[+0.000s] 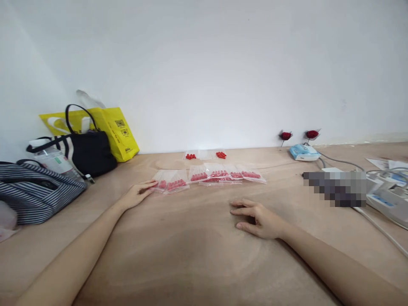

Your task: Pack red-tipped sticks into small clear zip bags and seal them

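Note:
My left hand point(137, 196) rests on the wooden table with its fingers stretched out, the fingertips at the edge of the leftmost clear bag point(161, 182). Small red pieces lie inside that bag; their kind is too small to tell. Beside it is another clear bag point(176, 182) with similar pieces. Several more clear bags of red pieces point(219, 173) overlap in a row to the right. Behind the row, near the wall, lie two small groups of brighter red pieces, a left group point(191, 157) and a right group point(221, 155). My right hand point(257, 219) is on the bare tabletop, fingers apart, holding nothing.
On the left stand a yellow shopping bag point(123, 134), a black handbag point(92, 153) and a striped bag point(47, 195). To the right are a blue-and-white pack point(304, 152), two red roses, cables, a pixelated dark object point(338, 189) and a white power strip point(387, 199).

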Demonstrator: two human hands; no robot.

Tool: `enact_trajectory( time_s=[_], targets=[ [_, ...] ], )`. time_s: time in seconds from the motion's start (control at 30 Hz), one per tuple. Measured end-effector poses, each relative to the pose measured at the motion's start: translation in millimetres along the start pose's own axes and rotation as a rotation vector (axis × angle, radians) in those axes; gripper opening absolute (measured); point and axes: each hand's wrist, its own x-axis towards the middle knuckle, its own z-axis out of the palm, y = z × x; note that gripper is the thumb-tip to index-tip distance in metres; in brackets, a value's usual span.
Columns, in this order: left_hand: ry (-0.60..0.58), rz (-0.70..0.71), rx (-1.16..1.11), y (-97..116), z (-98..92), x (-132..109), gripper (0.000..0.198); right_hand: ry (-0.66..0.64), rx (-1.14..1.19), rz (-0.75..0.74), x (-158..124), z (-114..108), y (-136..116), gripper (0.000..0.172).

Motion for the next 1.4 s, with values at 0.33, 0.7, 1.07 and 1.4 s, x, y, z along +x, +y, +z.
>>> enact_trajectory(
  time_s=[0.33, 0.7, 1.07, 1.4],
  targets=[
    [0.206, 0.086, 0.062, 38, -8.7, -79, 0.030, 0.002, 0.007, -0.019, 0, 0, 2, 0.039],
    [-0.132, 0.295, -0.159, 177, 75.0, -69, 0.029, 0.083, -0.024, -0.034, -1, -3, 3, 0.045],
    [-0.170, 0.407, -0.314, 206, 98.0, -22, 0.052, 0.187, -0.364, -0.197, -2, -3, 6, 0.028],
    [-0.096, 0.623, -0.202, 171, 94.2, -22, 0.018, 0.251, -0.774, -0.376, 1, -1, 4, 0.027]
  ],
)
